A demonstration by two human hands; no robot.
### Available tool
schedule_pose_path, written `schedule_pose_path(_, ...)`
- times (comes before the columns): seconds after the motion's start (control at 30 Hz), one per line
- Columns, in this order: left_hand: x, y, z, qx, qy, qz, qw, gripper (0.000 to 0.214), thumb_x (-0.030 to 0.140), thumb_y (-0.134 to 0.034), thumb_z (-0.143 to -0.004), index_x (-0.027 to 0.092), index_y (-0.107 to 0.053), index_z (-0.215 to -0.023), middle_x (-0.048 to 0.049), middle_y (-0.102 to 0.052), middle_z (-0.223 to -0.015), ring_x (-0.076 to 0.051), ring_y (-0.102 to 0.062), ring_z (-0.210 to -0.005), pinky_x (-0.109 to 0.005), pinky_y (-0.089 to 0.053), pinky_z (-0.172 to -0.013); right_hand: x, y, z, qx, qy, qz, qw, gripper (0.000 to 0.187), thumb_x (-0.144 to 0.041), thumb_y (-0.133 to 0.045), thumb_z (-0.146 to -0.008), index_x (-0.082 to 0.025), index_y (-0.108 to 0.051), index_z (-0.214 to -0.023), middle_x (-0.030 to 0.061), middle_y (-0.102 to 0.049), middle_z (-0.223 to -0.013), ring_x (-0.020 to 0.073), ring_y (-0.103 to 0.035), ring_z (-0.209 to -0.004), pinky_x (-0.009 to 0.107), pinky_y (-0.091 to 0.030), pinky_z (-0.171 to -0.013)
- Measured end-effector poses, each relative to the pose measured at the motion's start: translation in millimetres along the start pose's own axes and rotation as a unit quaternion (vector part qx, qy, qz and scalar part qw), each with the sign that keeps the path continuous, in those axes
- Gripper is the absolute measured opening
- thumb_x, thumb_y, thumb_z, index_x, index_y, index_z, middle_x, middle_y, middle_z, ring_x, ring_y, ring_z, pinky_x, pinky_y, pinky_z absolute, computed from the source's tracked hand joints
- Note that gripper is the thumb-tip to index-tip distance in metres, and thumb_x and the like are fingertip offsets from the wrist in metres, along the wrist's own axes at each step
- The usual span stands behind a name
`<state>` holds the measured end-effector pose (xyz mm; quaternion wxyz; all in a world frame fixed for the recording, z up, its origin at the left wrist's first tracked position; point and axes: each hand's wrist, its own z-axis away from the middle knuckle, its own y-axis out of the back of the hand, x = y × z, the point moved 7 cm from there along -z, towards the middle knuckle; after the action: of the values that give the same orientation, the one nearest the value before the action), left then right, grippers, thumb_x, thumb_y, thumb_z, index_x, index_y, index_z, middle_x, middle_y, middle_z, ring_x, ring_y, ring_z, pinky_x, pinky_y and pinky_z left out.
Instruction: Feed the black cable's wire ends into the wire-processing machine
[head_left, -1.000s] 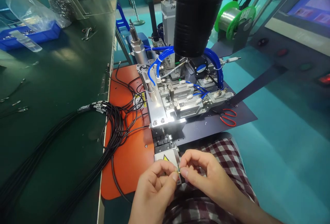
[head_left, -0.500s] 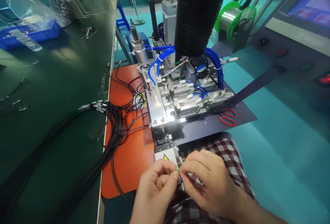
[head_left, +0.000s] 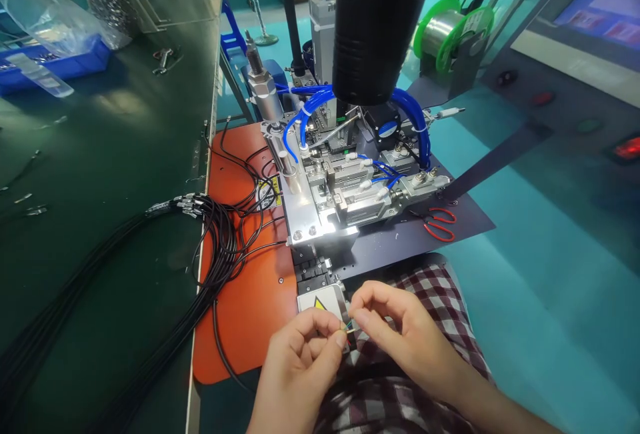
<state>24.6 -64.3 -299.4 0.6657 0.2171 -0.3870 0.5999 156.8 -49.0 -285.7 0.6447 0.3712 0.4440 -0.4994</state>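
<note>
My left hand (head_left: 300,361) and my right hand (head_left: 400,334) meet low in the middle, above my checked lap. Both pinch the thin coloured wire ends (head_left: 349,327) of a black cable (head_left: 220,347) that curves off to the left over the orange mat (head_left: 250,301). The fingers of both hands are closed on those fine strands. Just beyond the hands stands a metal soldering fixture (head_left: 325,194) with blue air hoses, under a black cylindrical hood (head_left: 375,27).
A bundle of black cables (head_left: 125,301) lies across the dark green bench at left. Red-handled scissors (head_left: 440,224) rest on the dark plate right of the fixture. A green solder spool (head_left: 447,31) stands behind. A blue bin (head_left: 50,64) and plastic bags sit far left.
My right fingers have shifted a little along the wire ends, and the strands now show between the fingertips. The view has dipped slightly.
</note>
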Motion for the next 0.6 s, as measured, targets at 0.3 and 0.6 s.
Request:
schedule_pose_path(0.3,-0.7,1.8,0.9,0.01,-0.007,0.005,1.0,0.038,0.05,-0.072,-0.072,0.016,-0.055,-0.077,0.0132,-0.027,-0.045,-0.002,-0.015,-0.042,-0.015,-0.014,-0.041,4.3,-6.0,-5.0,-0.019,-0.027,-0.057,0.998,0.01,-0.024,-0.059,-0.078,-0.016,-0.059,-0.072,-0.0037,-0.05,-0.06,0.0096,-0.041,-0.055,0.022,-0.033,-0.051)
schedule_pose_path(0.6,5.5,-3.0,4.3,0.002,-0.002,0.011,1.0,0.039,0.05,-0.073,-0.07,0.016,-0.054,-0.075,0.0128,-0.027,-0.044,-0.003,-0.016,-0.043,-0.016,-0.014,-0.042,20.9,-16.8,-10.5,-0.143,-0.082,-0.227,0.96,0.019,-0.031,-0.066,-0.075,-0.014,-0.06,-0.072,-0.0078,-0.046,-0.05,0.0031,-0.031,-0.038,0.018,-0.02,-0.039)
